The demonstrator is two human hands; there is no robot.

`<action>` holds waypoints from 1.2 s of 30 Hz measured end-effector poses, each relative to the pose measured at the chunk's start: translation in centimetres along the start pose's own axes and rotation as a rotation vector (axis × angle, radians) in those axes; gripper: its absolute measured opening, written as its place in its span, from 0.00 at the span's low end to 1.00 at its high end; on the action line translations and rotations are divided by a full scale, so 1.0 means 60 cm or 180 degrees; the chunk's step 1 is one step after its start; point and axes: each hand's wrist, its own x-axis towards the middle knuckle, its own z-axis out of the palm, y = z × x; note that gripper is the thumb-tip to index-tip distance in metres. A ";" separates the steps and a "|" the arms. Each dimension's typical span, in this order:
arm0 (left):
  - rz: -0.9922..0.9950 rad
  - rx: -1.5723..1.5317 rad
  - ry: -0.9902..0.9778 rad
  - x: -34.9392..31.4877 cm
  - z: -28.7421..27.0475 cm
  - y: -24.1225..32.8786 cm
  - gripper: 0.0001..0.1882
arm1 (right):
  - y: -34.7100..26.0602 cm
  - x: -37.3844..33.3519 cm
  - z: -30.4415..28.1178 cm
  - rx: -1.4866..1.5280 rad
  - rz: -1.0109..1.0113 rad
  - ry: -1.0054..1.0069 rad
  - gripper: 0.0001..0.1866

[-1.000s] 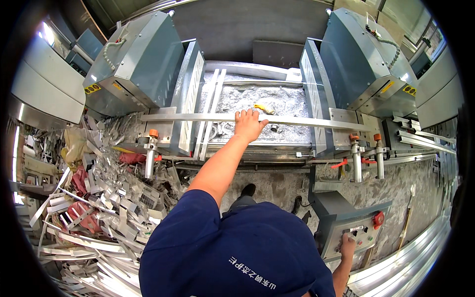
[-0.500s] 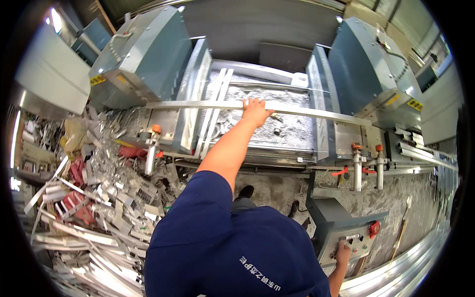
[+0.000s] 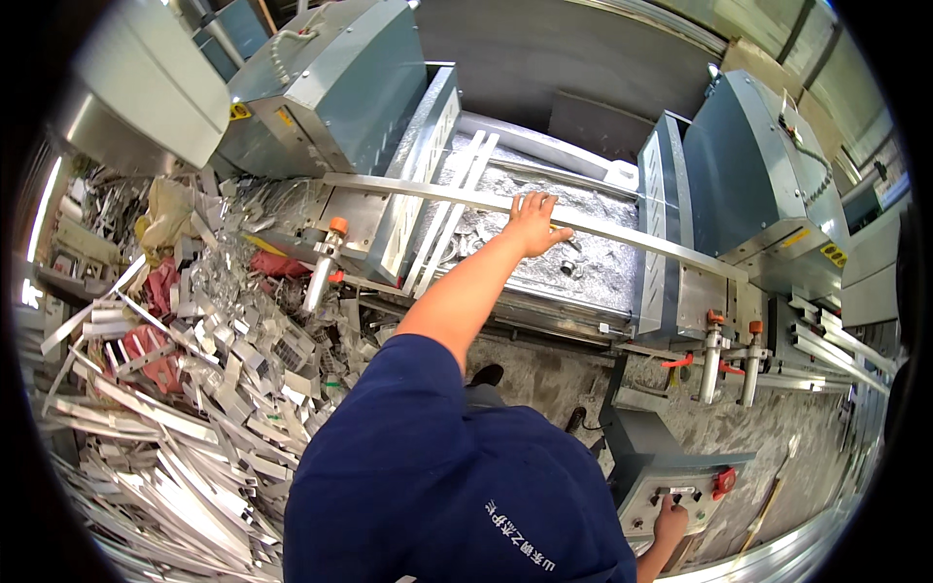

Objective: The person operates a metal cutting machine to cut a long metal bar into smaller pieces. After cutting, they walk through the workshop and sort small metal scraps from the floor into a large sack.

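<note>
A long, straight metal bar (image 3: 622, 233) lies across the two sides of a blue-grey machine. My left hand (image 3: 533, 225) is on its middle, fingers curled over the far edge and thumb out to the near side. Beyond my right side, my right hand (image 3: 671, 523) is at the front of a control box (image 3: 637, 510), with its fingers closed against the small black knobs. What exactly these fingers grip is too small to make out. A red emergency stop button (image 3: 724, 480) is on the same box, right of that hand.
Two large blue-grey machine heads (image 3: 330, 92) (image 3: 768, 175) flank a metal bed strewn with shavings. Clamp cylinders with orange tops (image 3: 324, 267) stand near the front. Metal offcuts (image 3: 194, 418) heap up at left. Two thin strips (image 3: 455, 209) cross the bed.
The whole view has turned and shifted, so the machine appears tilted. My left hand stays on the bar and my right hand stays at the knobs; the bar shows no clear movement.
</note>
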 end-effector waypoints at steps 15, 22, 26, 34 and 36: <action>-0.1388 0.0421 0.1458 -0.295 -0.313 -0.463 0.27 | -0.453 -0.024 -0.002 0.1401 -0.1629 -0.0740 0.08; -0.1830 0.0937 0.0774 -0.268 -0.312 -0.654 0.36 | -0.638 -0.105 0.045 0.0826 -0.1988 -0.0977 0.08; -0.1917 0.0870 0.0242 -0.263 -0.321 -0.685 0.33 | -0.711 -0.114 0.060 0.0806 -0.1879 -0.0948 0.09; -0.2273 0.0943 0.0299 -0.330 -0.415 -0.771 0.28 | -0.758 -0.078 0.100 0.0520 -0.2064 -0.1119 0.10; -0.2432 0.1012 0.0292 -0.357 -0.436 -0.795 0.26 | -0.752 -0.060 0.118 0.0463 -0.2115 -0.1022 0.11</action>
